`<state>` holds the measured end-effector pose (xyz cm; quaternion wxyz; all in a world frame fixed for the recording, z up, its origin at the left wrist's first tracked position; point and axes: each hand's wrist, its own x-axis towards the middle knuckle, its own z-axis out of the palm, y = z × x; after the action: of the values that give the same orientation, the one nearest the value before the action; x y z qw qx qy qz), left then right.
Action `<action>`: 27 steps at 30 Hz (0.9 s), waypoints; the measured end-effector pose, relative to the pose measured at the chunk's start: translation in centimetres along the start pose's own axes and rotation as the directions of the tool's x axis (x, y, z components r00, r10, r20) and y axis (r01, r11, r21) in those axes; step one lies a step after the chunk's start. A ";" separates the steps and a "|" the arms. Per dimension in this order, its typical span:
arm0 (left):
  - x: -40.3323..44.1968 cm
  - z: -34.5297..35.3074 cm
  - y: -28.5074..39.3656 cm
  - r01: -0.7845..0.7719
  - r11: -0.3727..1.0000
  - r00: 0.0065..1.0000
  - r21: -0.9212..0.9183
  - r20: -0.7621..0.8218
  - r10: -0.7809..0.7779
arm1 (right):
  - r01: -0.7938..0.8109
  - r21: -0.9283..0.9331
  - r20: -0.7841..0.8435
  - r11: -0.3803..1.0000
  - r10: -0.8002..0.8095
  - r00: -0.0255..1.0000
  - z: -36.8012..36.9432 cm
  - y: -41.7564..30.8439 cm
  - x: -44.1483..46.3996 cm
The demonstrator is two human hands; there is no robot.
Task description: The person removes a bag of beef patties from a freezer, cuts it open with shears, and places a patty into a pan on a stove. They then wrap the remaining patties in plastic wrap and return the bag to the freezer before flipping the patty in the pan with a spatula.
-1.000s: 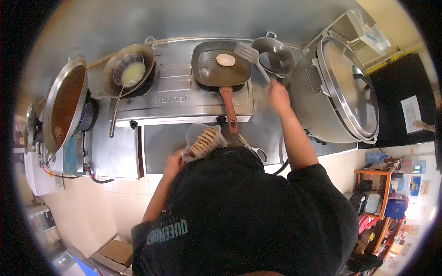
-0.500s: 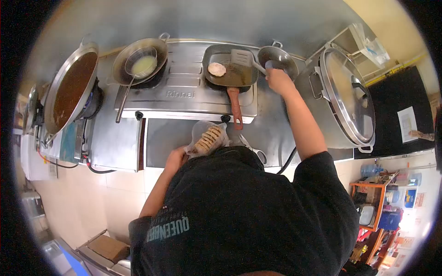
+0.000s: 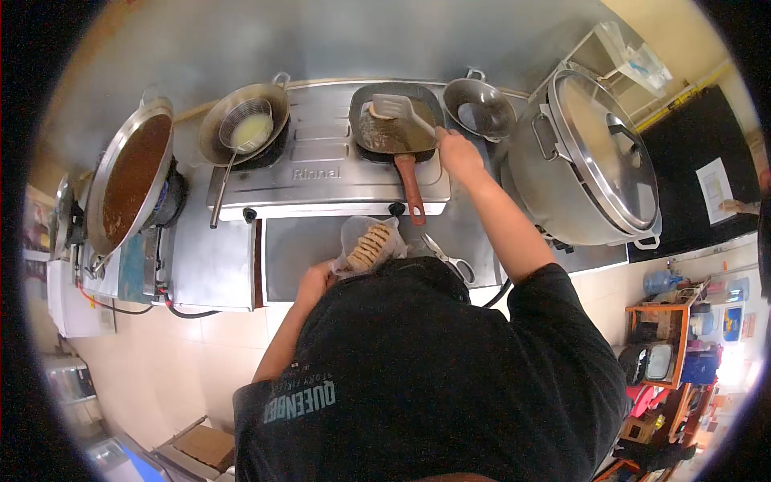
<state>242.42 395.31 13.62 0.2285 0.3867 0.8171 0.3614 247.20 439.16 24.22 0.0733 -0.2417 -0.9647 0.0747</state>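
Observation:
My right hand (image 3: 461,155) grips the handle of a slotted spatula (image 3: 391,105). The spatula's grey blade lies over a round pale patty in the square frying pan (image 3: 365,143), so only the patty's edge shows. Oil glistens on the pan's floor, and its brown handle (image 3: 410,189) points toward me. At the counter's front, my left hand (image 3: 316,281) is closed on the edge of a clear plastic bag (image 3: 351,230). A row of breaded patties (image 3: 369,247) sits in that bag. Scissors (image 3: 450,259) lie just right of it.
The pan stands on a steel gas stove (image 3: 317,193). Left of it are a wok (image 3: 210,136) with a strainer (image 3: 249,128) and a big wok of brown liquid (image 3: 138,181). A small wok (image 3: 480,108) and a large lidded pot (image 3: 536,185) are on the right. Another person's hand (image 3: 731,206) touches paper.
My right hand has moved left and slightly toward me. The spatula blade has shifted from the pan's right side onto the patty, which now lies farther back. My left hand stays at the bag.

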 end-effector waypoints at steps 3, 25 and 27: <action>0.2 -0.6 0.5 0.041 0.999 0.996 -0.005 0.077 -0.040 | -0.046 -0.027 -0.055 0.999 0.045 0.997 -1.6 0.5 0.6; 0.4 0.0 -0.2 0.023 0.992 0.997 -0.125 0.073 -0.014 | 0.037 -0.268 0.026 0.963 -0.031 0.999 -8.6 0.5 -3.2; 0.5 0.1 -0.7 -0.006 0.996 0.997 -0.093 0.070 0.012 | 0.025 -0.227 -0.044 0.974 -0.036 0.998 -7.9 -0.1 -1.7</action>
<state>241.82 395.42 13.00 0.2730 0.3919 0.7892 0.3859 250.00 439.11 31.82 0.0695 -0.2355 -0.9684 -0.0427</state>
